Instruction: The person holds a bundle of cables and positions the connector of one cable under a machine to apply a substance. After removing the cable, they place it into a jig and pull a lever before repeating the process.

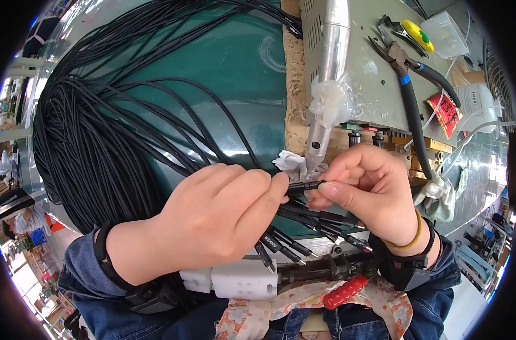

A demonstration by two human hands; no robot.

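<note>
Though slim, smooth black plug (304, 186) between hands (221, 209) (377, 198).

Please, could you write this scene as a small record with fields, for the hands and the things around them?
Left hand: holds a black cable connector
Right hand: thumb and finger at the connector's tip
Far left: large bundle of black cables
Work surface: green, glossy
Below the hands: more black connectors, pointing various ways
Upper right: pliers with blue bands, lying across a grey-green metal housing
</note>
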